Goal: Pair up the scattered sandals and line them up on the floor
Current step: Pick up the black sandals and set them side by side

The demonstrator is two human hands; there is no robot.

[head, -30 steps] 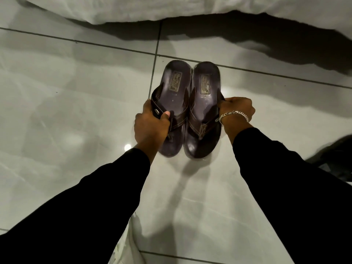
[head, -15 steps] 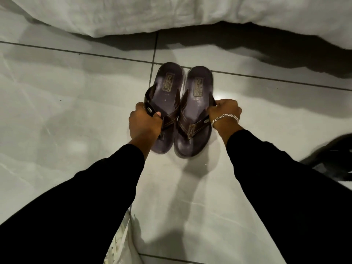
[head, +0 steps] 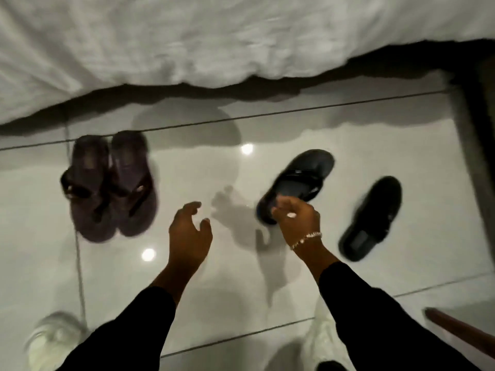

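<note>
Two brown sandals (head: 109,183) lie side by side on the tiled floor (head: 348,140) at the left, touching each other, with no hand on them. My left hand (head: 190,231) hovers open over bare tile in the middle. My right hand (head: 294,218), wearing a chain bracelet, has its fingers curled over the near end of a black sandal (head: 300,178), which lies at an angle. A second black sandal (head: 372,218) lies apart, further right. The view is blurred by motion.
White bedding (head: 214,36) hangs over the floor along the top. A dark furniture leg (head: 476,135) stands at the right edge. A wooden piece (head: 460,330) juts in at the bottom right. Pale shoes show at the bottom left (head: 53,341) and bottom middle (head: 321,341).
Both hands have let go of the brown sandals, which now rest together at the left. The view swung right, and my right hand reached to the black sandal.
</note>
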